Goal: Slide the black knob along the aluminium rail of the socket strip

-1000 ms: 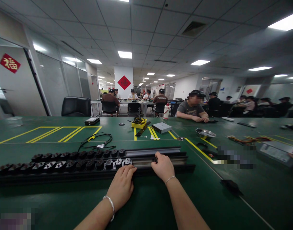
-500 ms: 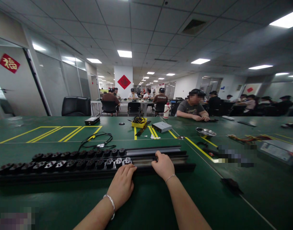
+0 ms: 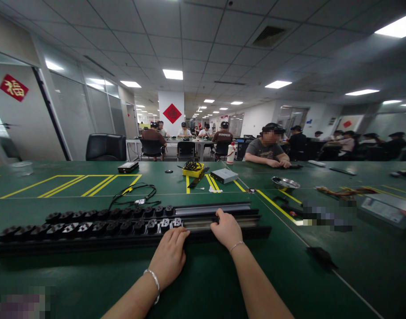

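A long black rail (image 3: 242, 231) lies across the green table in front of me, with a second rail (image 3: 216, 207) just behind it. Both carry rows of several black socket modules (image 3: 90, 228) along their left half. My left hand (image 3: 169, 257) rests on the front edge of the near rail, fingers curled over it beside the last module. My right hand (image 3: 226, 229) is closed over a small black piece in the rail's channel, which I cannot make out. Each wrist wears a thin bracelet.
A black cable (image 3: 133, 195) lies behind the rails. Farther back are a yellow tray of parts (image 3: 192, 170), a grey box (image 3: 224, 176), a black box (image 3: 127, 167) and a metal bowl (image 3: 284, 183). A small black piece (image 3: 319, 257) lies to my right. Other people sit at tables beyond.
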Available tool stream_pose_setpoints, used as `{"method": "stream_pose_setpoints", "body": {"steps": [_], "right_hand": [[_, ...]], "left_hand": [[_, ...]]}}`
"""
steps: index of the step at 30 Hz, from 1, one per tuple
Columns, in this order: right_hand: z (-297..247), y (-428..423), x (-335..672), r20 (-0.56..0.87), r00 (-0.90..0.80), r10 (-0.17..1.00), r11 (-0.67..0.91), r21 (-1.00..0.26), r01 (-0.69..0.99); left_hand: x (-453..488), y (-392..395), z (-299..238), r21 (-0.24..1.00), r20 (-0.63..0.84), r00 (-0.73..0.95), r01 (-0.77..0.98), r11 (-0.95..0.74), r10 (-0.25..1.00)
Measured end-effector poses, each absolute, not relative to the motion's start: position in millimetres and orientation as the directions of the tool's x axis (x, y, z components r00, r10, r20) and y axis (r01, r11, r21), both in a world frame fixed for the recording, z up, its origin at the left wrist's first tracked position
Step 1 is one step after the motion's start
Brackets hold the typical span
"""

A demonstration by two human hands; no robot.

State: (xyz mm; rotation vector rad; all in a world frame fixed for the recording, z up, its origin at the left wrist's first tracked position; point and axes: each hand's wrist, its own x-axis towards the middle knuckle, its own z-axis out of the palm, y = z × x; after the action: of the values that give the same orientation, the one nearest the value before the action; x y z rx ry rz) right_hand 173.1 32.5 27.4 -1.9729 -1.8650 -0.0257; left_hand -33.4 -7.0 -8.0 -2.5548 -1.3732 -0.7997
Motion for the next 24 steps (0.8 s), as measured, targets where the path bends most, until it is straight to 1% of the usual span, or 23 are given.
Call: {"method": "stream_pose_setpoints", "body": {"steps": [6,12,24], "right_hand": [[26.2,32.4,175.3,0.324,0.062,0.944,0.034,-0.282,0.959],[22.9,33.7,177.0,0.345,0.050,0.937,0.042,-0.255,0.966],[25.9,32.3,176.6,0.330,0.077,0.941,0.023,-0.288,0.957]], "left_hand": [[-32.6,-8.1,-6.5,0.121,0.517,0.442,0.810,-0.574,0.733],[-32.5,-8.1,-6.9,0.113,0.516,0.440,0.815,-0.568,0.734],[-32.3,-8.1,-6.3,0.126,0.508,0.442,0.811,-0.571,0.739]]}}
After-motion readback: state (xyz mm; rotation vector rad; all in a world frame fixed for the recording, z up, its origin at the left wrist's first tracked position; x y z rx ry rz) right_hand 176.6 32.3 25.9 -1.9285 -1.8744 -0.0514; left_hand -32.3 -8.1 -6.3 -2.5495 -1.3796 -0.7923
